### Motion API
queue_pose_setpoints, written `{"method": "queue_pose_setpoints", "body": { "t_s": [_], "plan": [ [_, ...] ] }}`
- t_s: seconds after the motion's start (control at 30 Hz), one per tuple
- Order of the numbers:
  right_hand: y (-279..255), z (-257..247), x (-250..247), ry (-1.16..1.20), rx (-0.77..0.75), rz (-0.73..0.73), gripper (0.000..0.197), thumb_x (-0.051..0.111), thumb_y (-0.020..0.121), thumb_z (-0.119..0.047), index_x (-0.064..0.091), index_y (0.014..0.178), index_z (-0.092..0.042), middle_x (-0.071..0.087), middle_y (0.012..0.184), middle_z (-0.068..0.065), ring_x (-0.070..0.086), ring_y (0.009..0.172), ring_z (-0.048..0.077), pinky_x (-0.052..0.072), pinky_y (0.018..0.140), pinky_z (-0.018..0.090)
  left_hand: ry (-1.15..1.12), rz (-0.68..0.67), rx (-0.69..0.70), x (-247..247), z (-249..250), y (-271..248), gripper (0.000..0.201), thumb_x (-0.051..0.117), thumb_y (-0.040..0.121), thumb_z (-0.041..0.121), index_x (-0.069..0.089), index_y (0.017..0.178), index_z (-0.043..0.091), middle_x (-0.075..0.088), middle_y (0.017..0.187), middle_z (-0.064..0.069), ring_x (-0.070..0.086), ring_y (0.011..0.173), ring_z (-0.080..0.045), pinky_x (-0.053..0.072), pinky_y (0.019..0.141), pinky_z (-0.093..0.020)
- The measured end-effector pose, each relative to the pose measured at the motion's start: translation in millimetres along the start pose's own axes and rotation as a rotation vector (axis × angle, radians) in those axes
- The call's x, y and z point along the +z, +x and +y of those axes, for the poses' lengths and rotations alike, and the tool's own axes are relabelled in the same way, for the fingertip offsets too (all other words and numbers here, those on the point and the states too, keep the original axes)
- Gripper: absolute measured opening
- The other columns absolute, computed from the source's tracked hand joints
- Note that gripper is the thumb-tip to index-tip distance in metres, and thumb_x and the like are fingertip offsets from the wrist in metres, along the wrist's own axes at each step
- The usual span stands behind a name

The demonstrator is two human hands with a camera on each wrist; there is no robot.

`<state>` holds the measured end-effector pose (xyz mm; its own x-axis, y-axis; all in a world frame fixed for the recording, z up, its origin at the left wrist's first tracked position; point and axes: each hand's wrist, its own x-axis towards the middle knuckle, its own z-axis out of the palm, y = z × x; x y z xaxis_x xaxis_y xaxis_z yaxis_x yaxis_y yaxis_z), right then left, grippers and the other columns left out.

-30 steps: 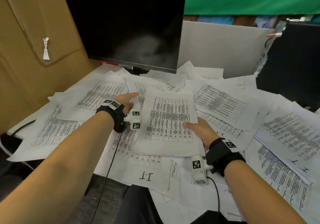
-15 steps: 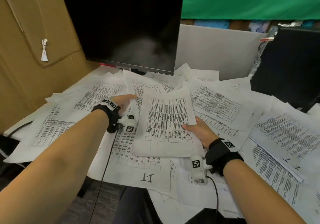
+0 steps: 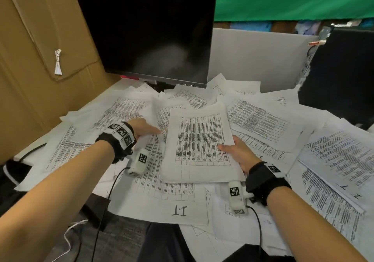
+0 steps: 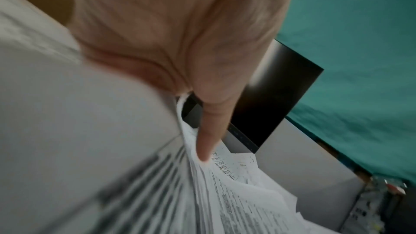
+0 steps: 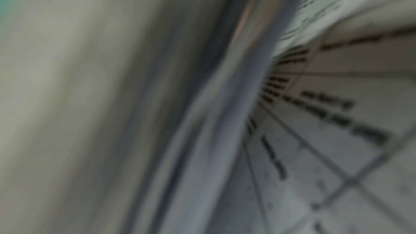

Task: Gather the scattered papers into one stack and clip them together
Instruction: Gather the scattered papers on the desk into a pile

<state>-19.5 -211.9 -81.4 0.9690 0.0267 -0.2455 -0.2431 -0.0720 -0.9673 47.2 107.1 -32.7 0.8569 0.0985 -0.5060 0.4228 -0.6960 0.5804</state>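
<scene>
Right hand (image 3: 239, 154): I grip the right edge of the paper stack (image 3: 199, 144), thumb on top.
Left hand (image 3: 142, 127): fingers straight, flat on the loose sheets (image 3: 121, 111) left of it.

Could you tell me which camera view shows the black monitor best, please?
The head view: the whole monitor stands dark behind the papers. The left wrist view catches only a corner past the left hand; the right wrist view shows none.
</scene>
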Motion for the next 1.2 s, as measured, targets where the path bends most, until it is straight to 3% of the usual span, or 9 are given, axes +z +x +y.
{"method": "queue_pose_setpoints", "body": {
  "t_s": [0.23, 0.37, 0.53, 0.6, 0.7, 0.83, 0.9, 1.07, 1.2],
  "plan": [
    [-1, 1, 1, 0.001, -0.012, -0.015, 0.037, 0.064, 0.09, 0.003, 0.054, 0.121, -0.014, 0.068, 0.108, 0.0, 0.067, 0.094, 0.015, 0.056, 0.08, 0.031, -0.155, 0.513, 0.366, 0, 13, -40, 0.012, 0.066, 0.081, 0.007, 0.058, 0.072, 0.011, 0.058, 0.069, -0.002, 0.055, 0.063, -0.018, 0.037, 0.049, -0.02],
    [-2, 0, 3, -0.027, -0.005, 0.01, 0.044, 0.066, 0.088, 0.003, 0.055, 0.13, -0.008, 0.067, 0.122, 0.007, 0.067, 0.106, 0.023, 0.052, 0.097, 0.044, 0.027, 0.73, 0.654, -32, 43, -87, 0.016, 0.059, 0.078, 0.005, 0.065, 0.093, 0.006, 0.068, 0.085, -0.008, 0.064, 0.076, -0.023, 0.051, 0.064, -0.033],
    [-13, -15, 6, -0.158, 0.04, 0.0, 0.041, 0.065, 0.093, -0.008, 0.055, 0.132, -0.002, 0.065, 0.126, 0.017, 0.069, 0.097, 0.023, 0.054, 0.095, 0.044, 0.227, 0.91, 1.065, -72, 83, -165, 0.015, 0.057, 0.083, 0.008, 0.055, 0.096, 0.001, 0.063, 0.093, -0.015, 0.059, 0.08, -0.026, 0.044, 0.067, -0.033],
    [-22, -37, 7, -0.331, -0.015, 0.106, 0.067, 0.067, 0.092, -0.032, 0.037, 0.146, -0.006, 0.051, 0.143, 0.012, 0.06, 0.118, 0.027, 0.047, 0.101, 0.039, 0.196, 0.888, 1.096, -82, 88, -181, 0.019, 0.058, 0.082, 0.009, 0.056, 0.099, 0.001, 0.064, 0.098, -0.016, 0.061, 0.086, -0.03, 0.051, 0.075, -0.045],
    [-31, -73, 9, -0.352, -0.18, 0.097, 0.1, 0.067, 0.081, -0.059, 0.012, 0.156, -0.022, 0.03, 0.159, 0.005, 0.037, 0.141, 0.022, 0.032, 0.112, 0.041, 0.059, 0.729, 1.127, -78, 97, -189, 0.026, 0.061, 0.08, 0.008, 0.06, 0.105, 0.006, 0.067, 0.104, -0.007, 0.065, 0.094, -0.021, 0.054, 0.08, -0.042],
    [-32, -97, 13, 0.047, -0.201, -0.058, 0.071, 0.074, 0.073, -0.053, 0.057, 0.125, -0.009, 0.071, 0.121, 0.003, 0.065, 0.114, 0.016, 0.042, 0.11, 0.049, -0.076, 0.457, 1.058, -66, 103, -167, 0.028, 0.064, 0.084, 0.014, 0.061, 0.112, 0.013, 0.07, 0.106, 0.001, 0.068, 0.096, -0.014, 0.055, 0.083, -0.037],
    [-24, -91, 11, 0.108, -0.184, -0.059, 0.052, 0.075, 0.079, -0.04, 0.061, 0.117, -0.008, 0.075, 0.11, 0.004, 0.07, 0.107, 0.022, 0.046, 0.105, 0.052, 0.015, 0.601, 1.04, -69, 99, -157, 0.012, 0.054, 0.088, 0.015, 0.059, 0.097, 0.009, 0.066, 0.085, 0.0, 0.062, 0.078, -0.019, 0.052, 0.075, -0.033],
    [-6, -41, 0, -0.106, -0.063, -0.145, 0.103, 0.088, 0.056, -0.052, 0.047, 0.142, -0.013, 0.058, 0.139, 0.005, 0.054, 0.13, 0.028, 0.04, 0.11, 0.051, 0.054, 1.078, 1.088, -97, 102, -163, 0.024, 0.032, 0.088, 0.008, 0.053, 0.085, 0.021, 0.047, 0.075, 0.006, 0.04, 0.065, 0.0, 0.031, 0.064, -0.026],
    [-10, -29, 10, -0.357, 0.017, -0.117, 0.058, 0.076, 0.084, -0.021, 0.054, 0.136, -0.006, 0.061, 0.135, 0.009, 0.058, 0.122, 0.028, 0.043, 0.108, 0.044, -0.033, 1.249, 1.103, -99, 116, -163, 0.026, 0.028, 0.093, 0.019, 0.027, 0.073, 0.036, 0.03, 0.065, 0.017, 0.04, 0.058, -0.009, 0.029, 0.063, -0.035]
  ]
}}
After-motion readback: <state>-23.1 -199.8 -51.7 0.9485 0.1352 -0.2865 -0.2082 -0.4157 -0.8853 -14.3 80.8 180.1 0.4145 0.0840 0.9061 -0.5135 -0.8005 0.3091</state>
